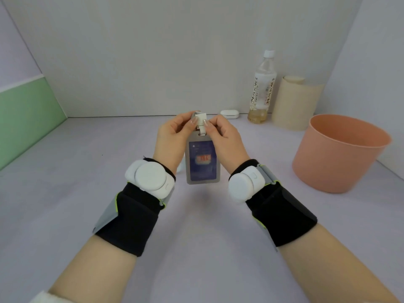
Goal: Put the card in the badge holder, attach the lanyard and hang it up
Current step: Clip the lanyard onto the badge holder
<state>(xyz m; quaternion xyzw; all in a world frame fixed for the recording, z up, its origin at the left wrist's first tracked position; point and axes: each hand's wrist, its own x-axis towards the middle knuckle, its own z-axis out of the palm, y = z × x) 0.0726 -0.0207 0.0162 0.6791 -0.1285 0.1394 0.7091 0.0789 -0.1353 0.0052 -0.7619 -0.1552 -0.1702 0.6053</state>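
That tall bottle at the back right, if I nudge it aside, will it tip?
Probably yes. The bottle is tall and narrow, so a push near its cap would likely topple it. Only a little liquid shows at the bottom, so it is likely light and would slide or roll easily.

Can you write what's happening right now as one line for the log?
step: attaching lanyard | left hand, right hand: pinching white clip at holder top | badge holder: held up, card inside

Bright, even light; faint shadows; slight blur; wide-angle bending at edges.
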